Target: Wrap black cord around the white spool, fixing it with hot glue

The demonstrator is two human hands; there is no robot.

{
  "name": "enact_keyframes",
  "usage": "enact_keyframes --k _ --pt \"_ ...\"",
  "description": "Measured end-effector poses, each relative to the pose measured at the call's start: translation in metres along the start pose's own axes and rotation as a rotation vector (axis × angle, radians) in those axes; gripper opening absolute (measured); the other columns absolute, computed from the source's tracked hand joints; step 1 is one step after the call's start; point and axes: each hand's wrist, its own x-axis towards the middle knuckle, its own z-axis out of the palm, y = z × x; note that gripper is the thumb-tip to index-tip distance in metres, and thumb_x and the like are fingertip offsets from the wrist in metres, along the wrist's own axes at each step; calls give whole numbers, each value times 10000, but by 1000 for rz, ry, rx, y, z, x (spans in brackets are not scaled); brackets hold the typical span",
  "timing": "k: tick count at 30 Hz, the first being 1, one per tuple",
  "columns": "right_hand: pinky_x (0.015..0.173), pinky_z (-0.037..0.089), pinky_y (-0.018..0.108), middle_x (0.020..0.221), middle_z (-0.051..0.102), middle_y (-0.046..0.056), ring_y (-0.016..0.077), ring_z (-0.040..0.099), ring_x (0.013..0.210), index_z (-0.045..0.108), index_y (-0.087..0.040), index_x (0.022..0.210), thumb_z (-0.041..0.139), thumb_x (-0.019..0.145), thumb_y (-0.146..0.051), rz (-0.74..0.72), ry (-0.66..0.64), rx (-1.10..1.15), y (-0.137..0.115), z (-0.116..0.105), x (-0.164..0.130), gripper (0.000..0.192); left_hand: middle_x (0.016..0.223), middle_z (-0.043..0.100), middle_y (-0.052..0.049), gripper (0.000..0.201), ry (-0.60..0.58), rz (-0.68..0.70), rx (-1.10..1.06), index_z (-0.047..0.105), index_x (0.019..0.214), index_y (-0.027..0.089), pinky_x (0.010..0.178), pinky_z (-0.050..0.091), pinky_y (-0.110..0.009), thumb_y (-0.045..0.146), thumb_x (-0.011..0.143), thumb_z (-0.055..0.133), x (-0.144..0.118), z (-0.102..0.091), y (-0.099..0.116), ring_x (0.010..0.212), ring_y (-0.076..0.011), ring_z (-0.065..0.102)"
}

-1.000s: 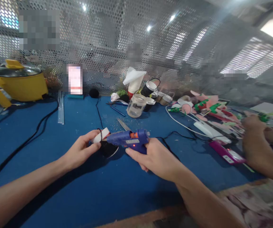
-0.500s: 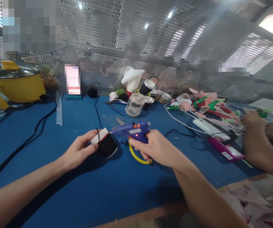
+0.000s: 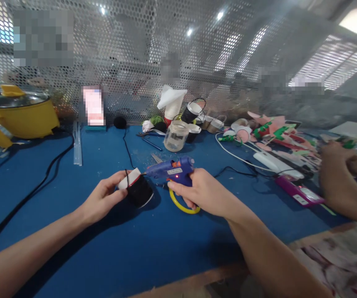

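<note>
Just right of the black-wrapped paper cup (image 3: 137,188), pinched by the left hand (image 3: 104,198), the right hand (image 3: 201,192) grips the blue glue gun (image 3: 173,170); nozzle should stay at the cup's rim, squeeze gentle.

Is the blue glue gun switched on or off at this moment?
On. A small red light glows on the body of the glue gun, just above the right hand gripping its handle; its nozzle points at the black-wrapped cup.

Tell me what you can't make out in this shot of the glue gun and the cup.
Head view only:
- Glue gun trigger: covered by the right hand.
- Cup near side: behind the left hand fingers.
- Nozzle contact with cup: too small to tell.
- Card by the mesh: blurred out.
</note>
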Motion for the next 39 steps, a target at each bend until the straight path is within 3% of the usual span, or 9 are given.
enact_keyframes --k 14,22,30,34,39 --pt "409 386 179 363 447 -24 68 437 354 372 -181 400 472 777 -326 4 -39 52 -2 1 -5 416 1076 603 -56 281 -11 -44 -12 608 962 148 888 392 -312 273 731 509 0 0 0 982 -243 534" --pt "393 395 190 379 455 -30 81 458 349 400 -188 460 471 764 -325 32 -38 14 -6 7 -9 342 1099 574 -76 330 -27 -42 -31 570 1056 149 877 389 -326 287 767 491 -1 0 -1 979 -236 521" --pt "357 388 180 367 441 -46 79 451 324 424 -191 508 481 751 -338 25 -33 37 -7 16 -10 290 1093 573 -70 244 -37 -24 9 591 941 145 883 380 -311 288 779 478 -2 0 -2 987 -231 513" --pt "385 403 186 383 462 -31 82 468 348 417 -184 467 479 759 -338 30 -31 20 -5 10 -8 335 1077 582 -82 203 -29 -23 -2 606 807 129 883 381 -309 289 764 488 -1 0 0 1003 -247 510" --pt "417 393 189 348 452 -23 72 442 339 374 -183 392 465 778 -309 4 -6 12 -1 1 -3 416 1108 573 -83 186 -20 -1 8 612 789 137 893 376 -311 278 740 501 0 0 3 1023 -258 505"
